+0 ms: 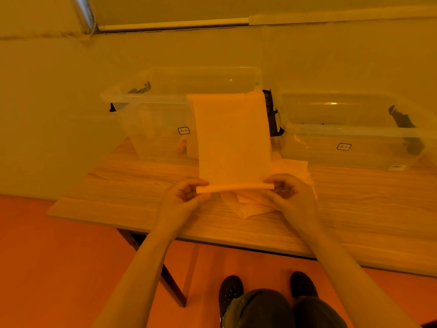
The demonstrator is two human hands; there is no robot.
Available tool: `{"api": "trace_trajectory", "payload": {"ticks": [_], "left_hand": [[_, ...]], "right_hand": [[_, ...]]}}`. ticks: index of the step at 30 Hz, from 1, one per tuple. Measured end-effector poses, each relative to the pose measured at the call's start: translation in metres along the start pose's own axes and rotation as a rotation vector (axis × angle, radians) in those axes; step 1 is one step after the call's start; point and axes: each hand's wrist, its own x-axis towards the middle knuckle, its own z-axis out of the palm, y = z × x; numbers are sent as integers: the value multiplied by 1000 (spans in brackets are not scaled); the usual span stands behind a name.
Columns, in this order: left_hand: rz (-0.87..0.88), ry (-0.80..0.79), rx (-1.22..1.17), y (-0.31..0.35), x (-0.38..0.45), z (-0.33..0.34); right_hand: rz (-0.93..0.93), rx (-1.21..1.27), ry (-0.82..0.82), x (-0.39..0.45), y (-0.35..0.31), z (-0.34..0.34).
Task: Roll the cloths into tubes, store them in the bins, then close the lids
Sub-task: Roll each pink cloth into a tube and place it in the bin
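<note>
While its far end is draped over the near rim of the left bin (151, 98), the cloth (233, 138) is stretched down toward the person, and its near edge is rolled into a thin tube (235, 187) held just above the table (118, 185). One end of the tube is pinched by the left hand (183, 197), fingers curled round it and thumb below; the other end is pinched in the same way by the right hand (287, 189). More cloths (250, 204) are heaped loosely on the table under and beyond the tube, partly hidden by the right hand.

Both bins are clear plastic and are seen with their tops open. The left bin stands behind the cloth, with a small label on its front wall and dark latches at its ends; something pale and rolled can be made out through its wall, though what it is cannot be told. The right bin (354, 133) stands just beside it, also labelled, with a dark latch at its right end. Both are set near the table's far edge, against a plain wall (47, 102).

Below the table's near edge, the person's knees and dark shoes (230, 292) are seen on the floor (59, 256).
</note>
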Motion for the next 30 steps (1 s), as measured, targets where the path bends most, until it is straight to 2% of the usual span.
{"api": "trace_trajectory", "payload": {"ticks": [5, 10, 14, 21, 26, 30], "left_hand": [[26, 16, 47, 1, 1, 1], [47, 37, 97, -1, 1, 0], [87, 14, 109, -3, 1, 0], [6, 9, 9, -1, 1, 0], [27, 3, 42, -1, 1, 1], [34, 12, 96, 0, 2, 1]], "right_hand": [[47, 93, -22, 0, 1, 2], [-36, 5, -14, 0, -3, 2], [-26, 23, 8, -1, 0, 2], [-33, -23, 20, -1, -1, 1], [-5, 32, -14, 0, 2, 3], [-109, -79, -11, 0, 0, 4]]}}
